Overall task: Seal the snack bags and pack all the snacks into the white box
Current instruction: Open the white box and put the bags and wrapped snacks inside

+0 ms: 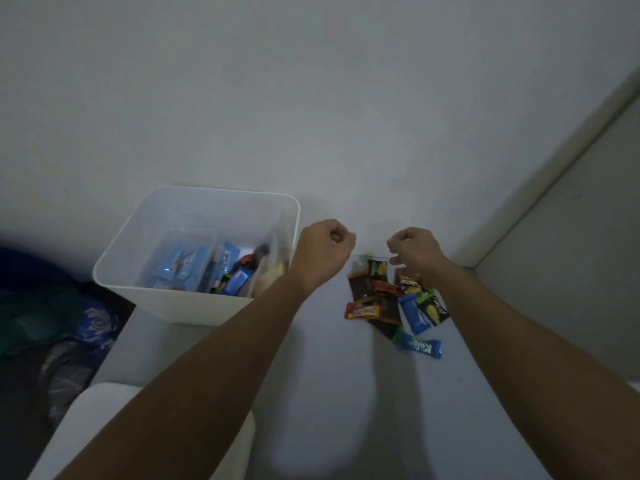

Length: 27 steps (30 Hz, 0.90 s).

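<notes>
Pale wall fills the upper half of the frame, and below it a white desk [322,375] carries everything that matters. At centre left the white box [145,261] stands open-topped near the desk's left edge, already holding several blue packets and a clear bag leaning against its right wall, so the packing looks partly done. Right of centre a loose heap of small snacks [391,299] lies on the desk: dark brown sachets, a red bar [362,311] and a blue wrapper [419,347] nearest the viewer. They are gathered just beside the box, probably to keep each transfer short.

Both arms reach up from the bottom of the frame. The left hand [323,247] hangs by the box's right wall with its grip curled tight into a fist; nothing shows inside it. The right hand [414,249] hovers above the far end of the heap, fingers also curled, apparently empty, though blur leaves that uncertain. Placed so, it seems ready to drop onto the snacks next.

At lower left, dark patterned cloth [86,327] lies off the desk.
</notes>
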Available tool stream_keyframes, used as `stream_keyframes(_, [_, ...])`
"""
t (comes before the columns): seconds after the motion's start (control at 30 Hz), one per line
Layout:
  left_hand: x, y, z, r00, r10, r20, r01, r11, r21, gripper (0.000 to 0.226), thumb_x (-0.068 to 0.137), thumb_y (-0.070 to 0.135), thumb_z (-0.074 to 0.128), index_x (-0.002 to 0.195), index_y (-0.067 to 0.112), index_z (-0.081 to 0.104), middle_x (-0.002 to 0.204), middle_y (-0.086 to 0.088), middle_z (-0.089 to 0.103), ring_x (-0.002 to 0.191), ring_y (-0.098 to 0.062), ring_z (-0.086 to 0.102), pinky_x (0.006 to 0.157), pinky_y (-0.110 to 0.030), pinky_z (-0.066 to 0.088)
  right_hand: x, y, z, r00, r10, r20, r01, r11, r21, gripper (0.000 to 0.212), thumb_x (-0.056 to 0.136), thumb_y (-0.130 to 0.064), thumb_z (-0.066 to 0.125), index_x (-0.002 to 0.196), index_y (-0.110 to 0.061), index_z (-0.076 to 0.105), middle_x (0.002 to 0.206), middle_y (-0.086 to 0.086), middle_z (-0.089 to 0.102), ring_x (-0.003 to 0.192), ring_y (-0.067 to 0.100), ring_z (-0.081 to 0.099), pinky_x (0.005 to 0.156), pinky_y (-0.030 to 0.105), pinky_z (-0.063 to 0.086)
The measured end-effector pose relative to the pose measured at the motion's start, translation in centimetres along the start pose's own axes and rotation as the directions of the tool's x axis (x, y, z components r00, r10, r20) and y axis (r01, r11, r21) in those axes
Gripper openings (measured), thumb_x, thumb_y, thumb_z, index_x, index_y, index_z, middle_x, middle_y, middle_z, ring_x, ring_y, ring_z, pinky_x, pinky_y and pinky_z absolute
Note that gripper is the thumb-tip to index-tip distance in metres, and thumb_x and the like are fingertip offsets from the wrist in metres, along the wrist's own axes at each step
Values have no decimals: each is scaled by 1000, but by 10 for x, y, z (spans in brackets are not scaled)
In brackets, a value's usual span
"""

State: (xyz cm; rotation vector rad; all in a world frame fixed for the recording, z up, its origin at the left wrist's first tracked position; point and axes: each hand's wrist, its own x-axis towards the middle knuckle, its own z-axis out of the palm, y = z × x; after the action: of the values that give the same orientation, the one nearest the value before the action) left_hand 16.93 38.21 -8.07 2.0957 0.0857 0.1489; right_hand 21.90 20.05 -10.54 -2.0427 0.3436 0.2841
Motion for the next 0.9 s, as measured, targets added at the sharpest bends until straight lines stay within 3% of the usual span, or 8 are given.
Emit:
stream_keyframes(0.1, [-8,-11,49,985,-36,169,21,996,86,22,80,26,69,96,11,68,89,-4,67,82,-16,62,74,-24,49,-1,45,-31,999,37,-17,-39,976,-215,25,79,-25,73,95,-10,62,99,12,65,91,29,66,78,42,58])
stream_keyframes(0.23, [-17,-43,97,922,-78,379,-50,947,316,47,62,38,73,104,18,63,103,-8,62,98,-29,62,84,-37,52,-4,92,-55,995,14,95,35,864,-502,21,68,-20,81,81,-19,64,87,7,64,83,24,63,60,25,48])
stream_keyframes(0.37, [-24,-72,130,873,-153,463,-144,827,544,105,58,47,81,146,27,27,152,-11,23,137,-36,28,109,-53,32,3,133,-59,959,-7,283,176,799,-575,87,57,-29,89,133,-19,46,123,7,54,112,27,54,90,34,49])
stream_keyframes(0.47, [-28,-86,148,835,-185,519,-257,701,665,121,60,54,81,151,34,4,158,-15,-15,144,-44,-8,110,-67,13,10,156,-44,924,-12,383,305,628,-716,124,51,-54,86,148,-35,11,155,9,14,140,39,21,107,58,35])
stream_keyframes(0.53, [-27,-94,156,803,-217,555,-289,673,681,119,63,58,77,149,39,-2,154,-14,-30,141,-45,-23,110,-69,4,11,167,-35,903,13,428,354,539,-764,129,55,-63,80,149,-40,-5,159,6,-14,145,42,-3,107,67,26])
stream_keyframes(0.6, [-26,-102,163,775,-255,579,-298,660,689,113,68,59,73,149,41,-3,153,-12,-35,140,-44,-27,111,-68,1,14,178,-29,896,-5,445,394,472,-788,125,58,-67,75,148,-42,-8,158,5,-23,145,42,-4,107,67,28])
stream_keyframes(0.77, [-33,-118,168,848,-158,506,-291,660,693,86,78,54,65,148,43,16,160,-9,-12,146,-40,-6,114,-58,10,17,190,-31,895,-170,412,444,401,-801,90,74,-62,65,147,-43,14,158,10,8,134,38,28,102,53,40])
stream_keyframes(0.9, [-33,-118,167,898,0,439,-306,716,627,66,65,43,79,126,29,56,149,-15,35,132,-45,31,99,-51,42,16,195,-30,892,-268,364,451,499,-740,64,83,-44,63,140,-37,35,149,7,28,122,31,37,93,41,47])
